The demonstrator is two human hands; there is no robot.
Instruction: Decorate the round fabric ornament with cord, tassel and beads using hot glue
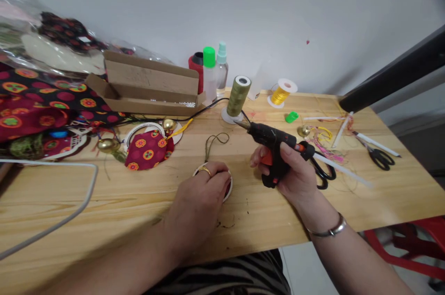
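Observation:
In my right hand [295, 170] is a black hot glue gun [273, 136] with an orange trigger; its nozzle points up to the left. A translucent glue stick [342, 170] sticks out behind it. My left hand [200, 193], a ring on one finger, is closed over a small round white-rimmed piece [227, 191] lying on the table. Its dark middle is mostly hidden by the fingers. An olive cord loop [212, 140] runs from its top edge. The nozzle is raised and apart from the round piece.
Left lie a floral fabric pouch [148, 150], gold bells [108, 145] and a cardboard box [149, 86]. Behind stand an olive thread cone [239, 96], a spray bottle [221, 72] and a yellow cord spool [281, 93]. Black-handled scissors [380, 158] lie right. A black cable [194, 113] crosses the table.

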